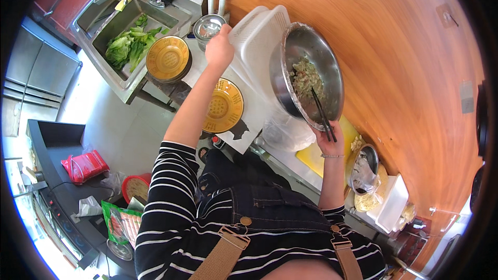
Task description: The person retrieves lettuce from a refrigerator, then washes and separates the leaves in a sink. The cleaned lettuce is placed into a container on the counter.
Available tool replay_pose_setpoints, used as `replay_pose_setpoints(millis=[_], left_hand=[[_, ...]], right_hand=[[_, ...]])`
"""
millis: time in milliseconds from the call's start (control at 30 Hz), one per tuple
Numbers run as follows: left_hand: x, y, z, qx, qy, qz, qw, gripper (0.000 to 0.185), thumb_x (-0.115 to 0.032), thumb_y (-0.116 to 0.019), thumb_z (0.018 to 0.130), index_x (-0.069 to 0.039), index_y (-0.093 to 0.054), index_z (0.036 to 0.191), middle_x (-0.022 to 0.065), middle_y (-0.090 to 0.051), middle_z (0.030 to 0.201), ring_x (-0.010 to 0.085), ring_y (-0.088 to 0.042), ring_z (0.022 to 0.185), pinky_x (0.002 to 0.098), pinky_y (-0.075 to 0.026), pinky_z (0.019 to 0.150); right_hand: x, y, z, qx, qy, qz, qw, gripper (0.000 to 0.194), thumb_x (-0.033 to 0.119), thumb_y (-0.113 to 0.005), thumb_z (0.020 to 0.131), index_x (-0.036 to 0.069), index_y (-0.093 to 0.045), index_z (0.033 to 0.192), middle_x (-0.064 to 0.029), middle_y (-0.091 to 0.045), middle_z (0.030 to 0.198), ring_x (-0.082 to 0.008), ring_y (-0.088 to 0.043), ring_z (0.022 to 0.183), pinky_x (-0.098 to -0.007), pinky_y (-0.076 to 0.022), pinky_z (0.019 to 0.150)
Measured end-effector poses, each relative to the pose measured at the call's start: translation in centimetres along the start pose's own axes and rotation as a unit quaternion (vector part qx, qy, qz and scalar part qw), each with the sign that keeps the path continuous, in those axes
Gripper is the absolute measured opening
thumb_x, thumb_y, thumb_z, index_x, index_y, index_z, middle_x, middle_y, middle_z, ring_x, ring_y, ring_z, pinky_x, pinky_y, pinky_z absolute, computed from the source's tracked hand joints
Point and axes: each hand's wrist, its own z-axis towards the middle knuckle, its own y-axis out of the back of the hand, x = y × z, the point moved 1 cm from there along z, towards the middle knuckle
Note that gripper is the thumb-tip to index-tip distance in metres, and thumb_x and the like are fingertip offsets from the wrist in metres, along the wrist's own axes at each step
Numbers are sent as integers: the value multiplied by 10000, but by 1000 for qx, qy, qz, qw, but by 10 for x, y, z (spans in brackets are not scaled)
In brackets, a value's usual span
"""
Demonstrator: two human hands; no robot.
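Observation:
My left hand (220, 48) grips the rim of a small steel bowl (209, 26), which seems to top a stack beside the sink. With my right hand (330, 140) I hold the lower rim of a large steel mixing bowl (325, 56), tipped so its inside shows. A chopped, pale green food mixture (307, 77) clings inside it. Dark chopsticks (322, 112) run from the mixture over the rim to my right hand. Under my left forearm lies a yellow plate (225, 105), partly hidden. A stack of similar yellow dishes (168, 57) stands by the sink edge.
Leafy greens (130, 44) lie in the steel sink (171, 15). White plastic baskets (260, 35) lean behind the bowls. A plastic bag (290, 132) and yellow cutting board (313, 157) sit near my right hand. Further right are a bagged steel bowl (365, 169) and white tray (389, 204).

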Motion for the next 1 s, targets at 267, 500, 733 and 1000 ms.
replay_pose_setpoints(millis=[267,500,733,1000], left_hand=[[64,-81,-7,43,84,-170,981,401,-59,-502,812,-196,-484,1188,186,-623,990,363,-575,991,441,-455,814],[103,-95,23,146,170,-396,890,349,-288,-477,876,-66,-667,1066,172,-564,1210,255,-534,1093,325,-401,908],[15,-46,-10,239,131,-315,909,641,-307,-612,789,-132,-400,1368,120,-559,1200,235,-493,1134,448,-478,830],[-81,31,-16,48,-87,11,995,654,-62,-512,716,-238,-429,1340,201,-515,1177,344,-550,1015,424,-485,855]], right_hand=[[12,17,-1,45,-17,39,998,389,46,-478,801,-76,-483,1170,-239,-561,1154,-403,-545,1075,-492,-458,964],[37,3,-20,40,-24,-10,999,418,89,-519,798,-127,-482,1153,-279,-536,1156,-460,-460,1147,-402,-541,872],[41,-12,-30,41,-22,-31,998,470,83,-545,789,-121,-450,1202,-287,-477,1229,-460,-380,1218,-346,-541,876],[36,-13,-32,63,-9,-25,998,474,77,-547,791,-103,-444,1217,-279,-453,1265,-464,-326,1255,-376,-510,924]])
